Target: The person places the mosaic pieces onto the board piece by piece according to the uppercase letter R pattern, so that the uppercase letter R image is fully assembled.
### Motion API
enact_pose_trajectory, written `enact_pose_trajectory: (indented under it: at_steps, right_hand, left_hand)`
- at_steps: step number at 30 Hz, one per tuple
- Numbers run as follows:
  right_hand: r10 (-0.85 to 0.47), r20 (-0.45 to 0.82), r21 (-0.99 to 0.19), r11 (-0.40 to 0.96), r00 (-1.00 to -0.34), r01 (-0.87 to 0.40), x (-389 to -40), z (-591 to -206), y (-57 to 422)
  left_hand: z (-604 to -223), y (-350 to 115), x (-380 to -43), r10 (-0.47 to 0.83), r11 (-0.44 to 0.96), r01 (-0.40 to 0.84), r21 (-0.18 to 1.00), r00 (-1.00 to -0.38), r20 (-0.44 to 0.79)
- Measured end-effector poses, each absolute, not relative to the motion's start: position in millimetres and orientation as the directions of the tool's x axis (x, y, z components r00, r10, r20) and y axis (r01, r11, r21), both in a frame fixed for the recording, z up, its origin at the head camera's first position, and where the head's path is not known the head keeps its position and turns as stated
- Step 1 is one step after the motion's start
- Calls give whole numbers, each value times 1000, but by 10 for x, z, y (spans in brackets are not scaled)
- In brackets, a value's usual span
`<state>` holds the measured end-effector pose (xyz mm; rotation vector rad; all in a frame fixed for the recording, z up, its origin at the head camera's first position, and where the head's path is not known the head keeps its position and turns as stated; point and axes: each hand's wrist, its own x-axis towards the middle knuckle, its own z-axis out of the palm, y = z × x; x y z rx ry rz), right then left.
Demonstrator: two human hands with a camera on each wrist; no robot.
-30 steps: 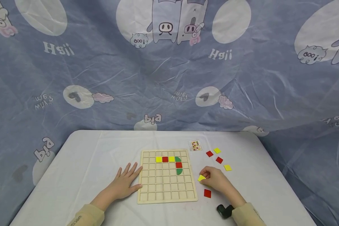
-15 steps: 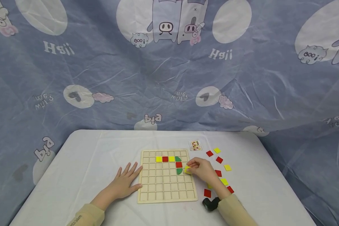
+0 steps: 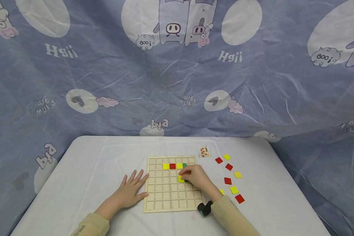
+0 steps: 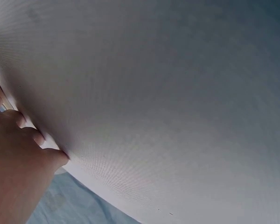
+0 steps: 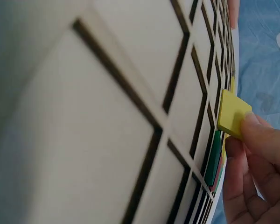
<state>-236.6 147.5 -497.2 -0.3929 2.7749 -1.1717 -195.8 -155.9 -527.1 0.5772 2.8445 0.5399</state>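
A pale wooden grid board (image 3: 165, 195) lies on the white table. My left hand (image 3: 128, 193) rests flat with spread fingers, its fingertips and thumb touching the board's left edge. Over the board, my right hand (image 3: 196, 177) pinches a yellow square tile (image 5: 233, 114) between thumb and fingers; in the right wrist view it is tilted above the cells. In the upper row sit yellow tiles (image 3: 166, 166), a red tile (image 3: 172, 166) and a green quarter-round tile (image 3: 185, 165). My right hand hides most of the tiles below that green one.
Loose red tiles (image 3: 227, 181) and yellow tiles (image 3: 234, 190) lie scattered right of the board, several in all. A small pattern card (image 3: 204, 151) is beyond the board's upper right corner. A black wrist device (image 3: 205, 208) is at my right sleeve.
My right hand has carried the yellow tile leftward from the table beside the board to above its cells. My left hand has stayed in place.
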Motion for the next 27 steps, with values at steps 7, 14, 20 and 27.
enact_pose_trajectory:
  at_steps: [7, 14, 20, 27]
  right_hand:
    - [-280, 21, -657, 720, -960, -225, -2374, -5004, 1429]
    - [-281, 27, -656, 719, -959, -229, -2372, -5003, 1425]
    - [-151, -49, -754, 654, -987, -63, -2361, -4914, 1639]
    - [-13, -120, -794, 601, -993, 88, -2377, -4842, 2229]
  left_hand:
    - [-5253, -1548, -1952, 409, 858, 341, 383, -906, -108]
    - [-5241, -1542, -1948, 405, 856, 336, 393, -909, -104]
    - [-5267, -1538, -1953, 402, 864, 332, 379, -908, -120]
    - [-5240, -1549, -1953, 405, 857, 335, 393, -908, -109]
